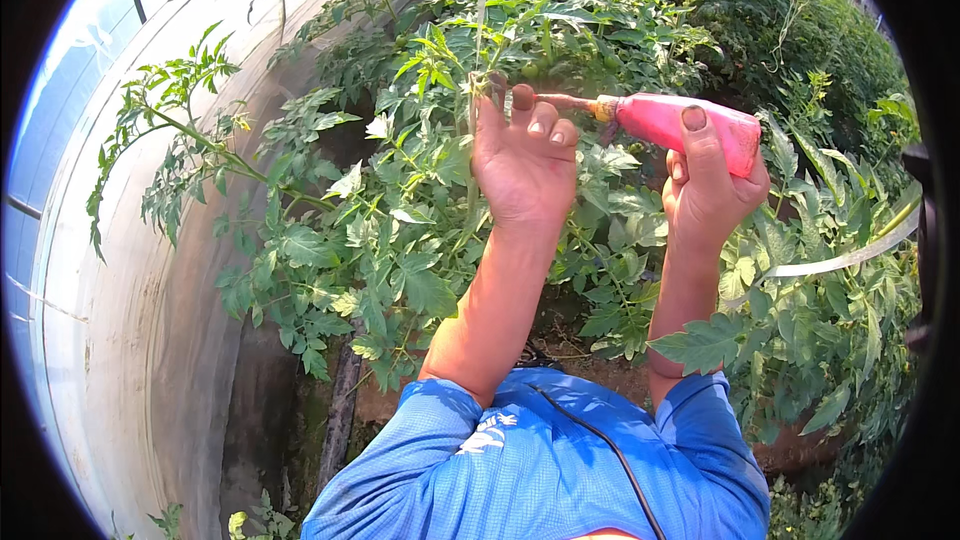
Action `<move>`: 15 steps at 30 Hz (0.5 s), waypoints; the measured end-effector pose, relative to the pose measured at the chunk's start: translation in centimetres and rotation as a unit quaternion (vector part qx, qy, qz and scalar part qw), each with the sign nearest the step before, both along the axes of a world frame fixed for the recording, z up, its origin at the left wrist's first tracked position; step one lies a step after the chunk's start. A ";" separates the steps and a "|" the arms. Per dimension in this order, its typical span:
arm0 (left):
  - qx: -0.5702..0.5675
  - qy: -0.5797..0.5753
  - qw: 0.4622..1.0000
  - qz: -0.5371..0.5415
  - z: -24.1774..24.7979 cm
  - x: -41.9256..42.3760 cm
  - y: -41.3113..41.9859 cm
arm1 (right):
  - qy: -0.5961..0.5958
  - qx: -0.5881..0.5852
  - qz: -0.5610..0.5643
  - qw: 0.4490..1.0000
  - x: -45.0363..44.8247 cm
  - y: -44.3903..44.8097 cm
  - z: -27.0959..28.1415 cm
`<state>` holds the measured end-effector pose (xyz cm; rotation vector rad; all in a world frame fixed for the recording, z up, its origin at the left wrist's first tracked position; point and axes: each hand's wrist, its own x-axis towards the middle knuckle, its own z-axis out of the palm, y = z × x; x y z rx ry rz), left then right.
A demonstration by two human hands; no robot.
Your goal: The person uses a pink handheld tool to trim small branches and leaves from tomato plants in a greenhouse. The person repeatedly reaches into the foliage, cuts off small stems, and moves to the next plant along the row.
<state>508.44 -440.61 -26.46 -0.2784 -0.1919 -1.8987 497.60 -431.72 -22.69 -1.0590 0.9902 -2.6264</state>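
My right hand (709,172) is closed around a pink plastic squeeze bottle (686,124), thumb along its near side. The bottle lies almost level, and its yellowish collar and long brownish nozzle (566,100) point left, the tip close to the fingers of my left hand. My left hand (525,142) is raised, palm towards me, with thumb and forefinger at a tomato plant's flowering shoot (480,84). The fingertips partly hide what they pinch. A pale hanging twine (484,0) runs down to this shoot.
Dense tomato foliage (427,277) surrounds both hands. A long tomato branch (225,154) with a yellow flower reaches left towards the curved plastic greenhouse film (142,262). At the right, a pale strap (840,264) crosses the leaves. Dark netting or bars stand at the far right edge.
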 end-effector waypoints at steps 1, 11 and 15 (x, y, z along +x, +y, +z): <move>-0.006 0.006 1.000 -0.006 -0.1 0.1 0.0 | -0.003 -0.006 0.000 1.000 -0.2 0.2 0.0; 0.007 0.012 1.000 0.013 0.6 1.5 -0.8 | -0.017 0.019 -0.033 0.999 -0.5 2.1 -0.1; 0.015 0.001 1.000 0.024 0.4 1.1 -1.2 | -0.028 0.010 -0.035 0.999 -0.6 2.6 -0.2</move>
